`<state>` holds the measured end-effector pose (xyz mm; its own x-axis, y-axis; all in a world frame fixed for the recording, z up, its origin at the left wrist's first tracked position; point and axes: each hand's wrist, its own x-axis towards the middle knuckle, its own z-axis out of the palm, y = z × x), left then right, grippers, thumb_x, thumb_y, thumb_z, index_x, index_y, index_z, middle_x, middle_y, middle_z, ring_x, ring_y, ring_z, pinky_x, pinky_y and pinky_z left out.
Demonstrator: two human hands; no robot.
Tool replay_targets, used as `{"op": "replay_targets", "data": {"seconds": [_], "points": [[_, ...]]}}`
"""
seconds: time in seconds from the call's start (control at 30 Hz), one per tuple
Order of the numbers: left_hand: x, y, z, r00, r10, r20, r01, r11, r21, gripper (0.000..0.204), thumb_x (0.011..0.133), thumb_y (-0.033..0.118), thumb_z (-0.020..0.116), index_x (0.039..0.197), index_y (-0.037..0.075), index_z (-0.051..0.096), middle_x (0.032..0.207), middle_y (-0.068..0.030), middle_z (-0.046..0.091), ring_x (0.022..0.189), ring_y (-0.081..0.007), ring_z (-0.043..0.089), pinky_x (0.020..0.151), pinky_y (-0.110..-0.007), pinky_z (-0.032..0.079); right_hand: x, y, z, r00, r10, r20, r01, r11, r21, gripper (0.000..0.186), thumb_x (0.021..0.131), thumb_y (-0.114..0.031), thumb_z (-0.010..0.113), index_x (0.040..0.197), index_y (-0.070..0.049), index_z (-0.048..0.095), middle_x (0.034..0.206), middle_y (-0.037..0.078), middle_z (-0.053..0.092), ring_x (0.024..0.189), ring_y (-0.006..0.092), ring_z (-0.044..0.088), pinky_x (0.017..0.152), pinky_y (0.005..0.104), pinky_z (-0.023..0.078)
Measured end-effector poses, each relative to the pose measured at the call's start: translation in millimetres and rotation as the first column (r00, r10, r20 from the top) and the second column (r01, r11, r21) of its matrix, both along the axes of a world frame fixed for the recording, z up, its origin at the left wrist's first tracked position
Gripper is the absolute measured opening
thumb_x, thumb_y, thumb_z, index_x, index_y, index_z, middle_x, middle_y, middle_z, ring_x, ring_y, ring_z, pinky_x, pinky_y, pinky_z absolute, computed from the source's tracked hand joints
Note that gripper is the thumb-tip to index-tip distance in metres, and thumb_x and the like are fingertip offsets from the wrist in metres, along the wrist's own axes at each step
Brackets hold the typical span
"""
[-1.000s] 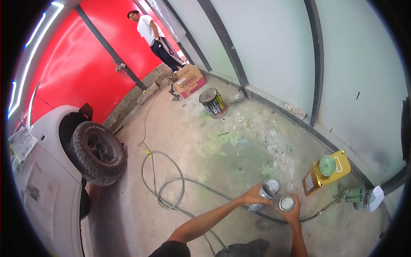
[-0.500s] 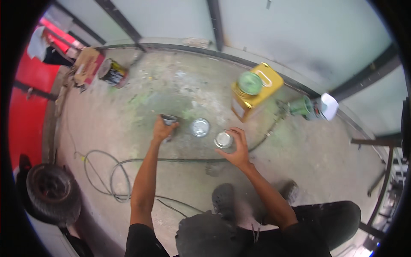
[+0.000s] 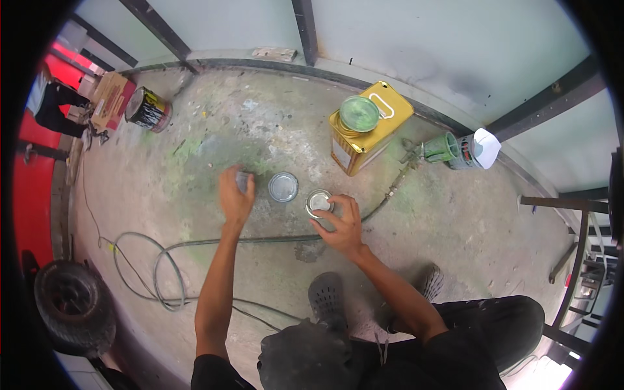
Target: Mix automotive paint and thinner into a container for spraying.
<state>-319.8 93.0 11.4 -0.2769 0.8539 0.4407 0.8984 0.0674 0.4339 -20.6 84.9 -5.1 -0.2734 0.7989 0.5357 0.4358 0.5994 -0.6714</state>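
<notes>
On the near side of the gold tin, a little to its left, my right hand has thumb and fingers about the rim of the small can, gripping it from its right. Whether the can rests on the floor or hangs just above it, I cannot tell. Farther left of the gold tin, my left hand is closed around the grey cup; much of the cup is hidden by my hand, which is slightly blurred.

Between my hands, left of the gold tin and nearer me, lies the silver disc, touched by neither; lid or can top, I cannot say.

The step in hand, as I judge it, is handling these small vessels, one to each hand. The next move seems to call for a level right wrist, even pressure on the rim, and both vessels steady and clear of the silver disc.

Atop the gold tin sits the green tub. To its right are the green cup and, beside that, the white sheet. Nearer me than the gold tin runs the hose. Far to its left, the bucket stands beside the box.
</notes>
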Motion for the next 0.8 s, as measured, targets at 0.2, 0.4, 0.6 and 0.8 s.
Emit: {"op": "replay_targets", "data": {"seconds": [0.2,0.4,0.6,0.8], "points": [[68,-41,23,0.958,-0.184,0.220,0.210,0.972,-0.101,0.021,0.089,0.010,0.074,0.109,0.006,0.070,0.117,-0.0163,0.065,0.110,-0.0370,0.064,0.094,-0.043,0.052,-16,-5,13,0.991,-0.050,0.121,0.038,0.994,0.099,0.025,0.076,-0.020,0.086,0.101,-0.020,0.079,0.117,0.007,0.060,0.115,0.0327,0.058,0.095,0.0474,0.048],[92,-62,12,0.898,-0.080,0.432,0.229,0.924,-0.305,0.029,0.087,0.008,0.074,0.115,0.006,0.067,0.115,-0.0139,0.066,0.100,-0.0331,0.068,0.085,-0.042,0.055,-23,-12,16,0.977,-0.063,0.201,0.056,0.998,0.042,0.025,0.077,-0.017,0.083,0.102,-0.018,0.078,0.109,0.005,0.059,0.113,0.0321,0.057,0.095,0.0481,0.045],[97,-44,3,0.831,-0.149,0.535,0.368,0.869,-0.330,0.060,0.081,0.009,0.080,0.136,0.005,0.057,0.127,-0.0154,0.066,0.094,-0.0301,0.068,0.082,-0.042,0.055,-25,-15,22,0.958,-0.059,0.280,0.080,0.995,-0.062,0.018,0.080,-0.016,0.079,0.097,-0.013,0.075,0.103,0.006,0.059,0.109,0.0300,0.055,0.090,0.0462,0.043],[94,-3,-9,0.702,-0.390,0.596,0.637,0.719,-0.279,0.094,0.068,0.015,0.093,0.150,0.004,0.048,0.142,-0.0166,0.062,0.123,-0.0287,0.065,0.105,-0.039,0.051,11,5,17,0.985,-0.156,-0.077,0.152,0.987,-0.055,0.020,0.083,-0.012,0.078,0.099,-0.009,0.068,0.100,0.010,0.057,0.103,0.0309,0.054,0.088,0.0442,0.042]]}}
